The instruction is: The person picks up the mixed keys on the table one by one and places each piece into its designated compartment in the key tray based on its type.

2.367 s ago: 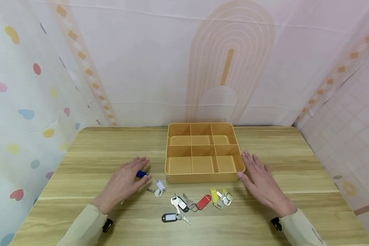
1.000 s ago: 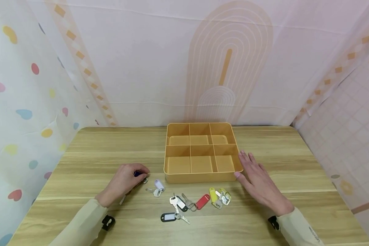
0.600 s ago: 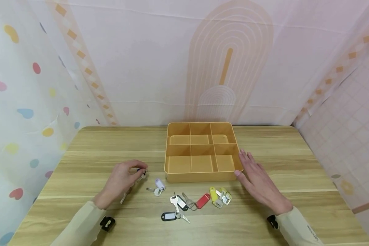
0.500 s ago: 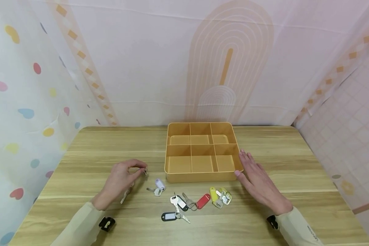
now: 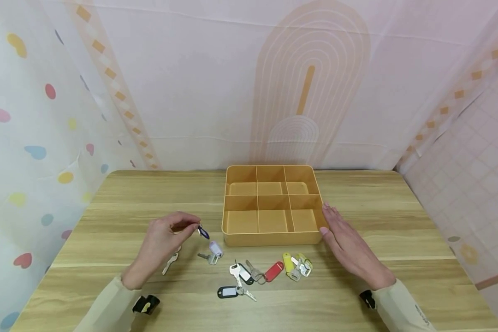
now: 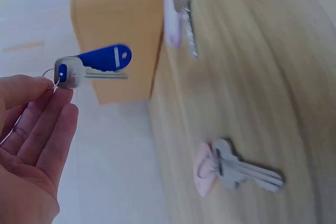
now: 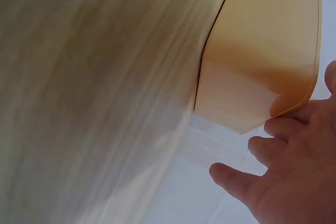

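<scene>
My left hand (image 5: 166, 237) pinches a metal key ring between thumb and forefinger. From that ring hang a silver key (image 6: 73, 74) and a blue key tag (image 6: 107, 59), held above the table. Below, a pale pink tag (image 6: 205, 169) with a silver key (image 6: 247, 169) lies on the wood, partly behind the hand in the head view. Just right of it rests a lilac key tag (image 5: 216, 249) with its key. My right hand (image 5: 352, 246) is spread with straight fingers against the right side of the orange six-compartment box (image 5: 269, 240).
In front of the box lie two black key tags (image 5: 227, 292), a red key tag (image 5: 275, 272) and two yellow key tags (image 5: 288, 263), all with keys. The wooden table (image 5: 149, 193) runs back to a patterned cloth backdrop (image 5: 191, 92).
My left hand has taken hold of the ring of the blue-tagged key and lifted it off the table, uncovering the key beneath. My right hand stays at the box.
</scene>
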`<state>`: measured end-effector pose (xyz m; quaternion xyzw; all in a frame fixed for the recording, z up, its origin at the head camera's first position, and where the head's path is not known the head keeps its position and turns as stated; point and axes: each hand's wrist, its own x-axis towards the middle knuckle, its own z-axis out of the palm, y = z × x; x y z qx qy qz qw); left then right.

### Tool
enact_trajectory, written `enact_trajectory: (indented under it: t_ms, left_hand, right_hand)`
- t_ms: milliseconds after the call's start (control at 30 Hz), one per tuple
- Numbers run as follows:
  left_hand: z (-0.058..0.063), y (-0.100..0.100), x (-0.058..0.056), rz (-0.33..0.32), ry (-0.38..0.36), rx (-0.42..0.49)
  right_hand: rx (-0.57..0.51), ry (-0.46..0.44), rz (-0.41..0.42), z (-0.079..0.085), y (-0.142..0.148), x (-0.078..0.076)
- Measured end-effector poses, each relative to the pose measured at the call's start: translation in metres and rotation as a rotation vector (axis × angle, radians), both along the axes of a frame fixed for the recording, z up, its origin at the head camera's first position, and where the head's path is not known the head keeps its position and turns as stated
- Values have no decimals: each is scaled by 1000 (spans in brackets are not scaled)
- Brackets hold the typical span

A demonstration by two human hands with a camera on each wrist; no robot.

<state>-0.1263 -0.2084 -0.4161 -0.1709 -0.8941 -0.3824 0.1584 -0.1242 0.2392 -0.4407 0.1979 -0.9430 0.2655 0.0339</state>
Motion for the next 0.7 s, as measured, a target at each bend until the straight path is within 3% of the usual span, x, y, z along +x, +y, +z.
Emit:
enact_trajectory:
  t_ms: [367,700]
  left_hand:
    - [17,15,5,-36,79,85]
    - [36,33,6,-87,91,145]
  right_hand:
    - [8,43,-18,-2,-2,0]
    - [12,58,-22,-3,-2,0]
